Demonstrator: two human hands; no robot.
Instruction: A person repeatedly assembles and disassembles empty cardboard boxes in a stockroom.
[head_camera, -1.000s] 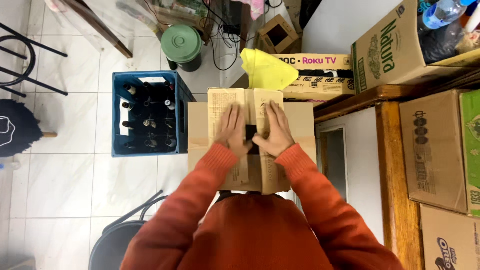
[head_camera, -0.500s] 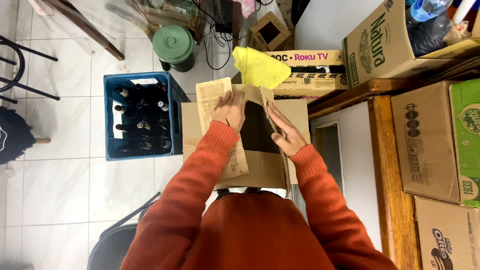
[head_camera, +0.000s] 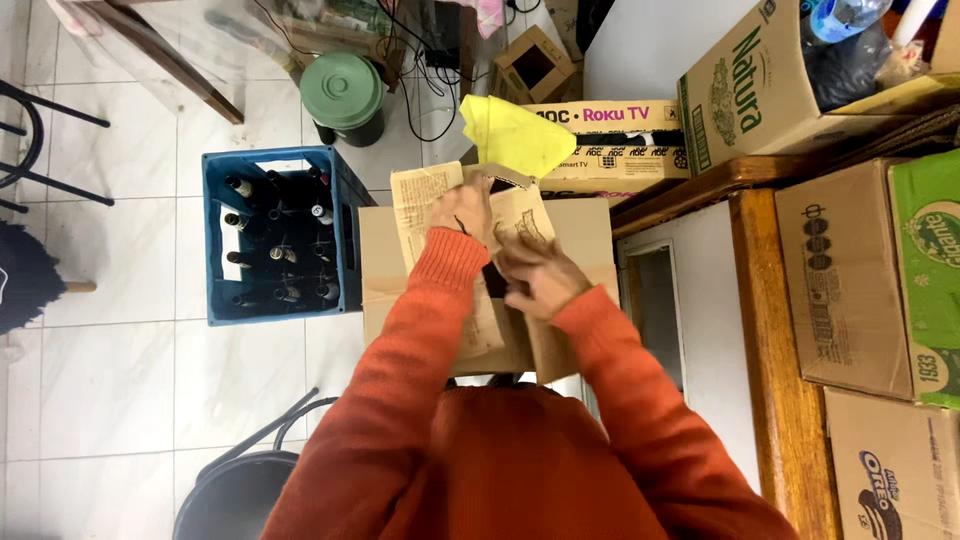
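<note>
Cardboard box (head_camera: 390, 270) sits centre frame, top flaps partly lifted. Left hand (head_camera: 462, 208) grips the left flap (head_camera: 425, 200) at its far edge; right hand (head_camera: 535, 275) presses the right flap (head_camera: 520, 220), fingers curled, nearer the body. Blue bottle crate (head_camera: 215, 240) sits left; yellow cloth (head_camera: 515, 135) lies above.

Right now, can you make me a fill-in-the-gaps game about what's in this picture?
1. Both hands, the left hand and the right hand, are on the flaps of a brown cardboard ____.
2. The blue crate on the floor holds dark ____.
3. The round bin beyond the crate has a ____ lid.
4. The person's sleeves are ____.

Missing words: box; bottles; green; orange
</note>
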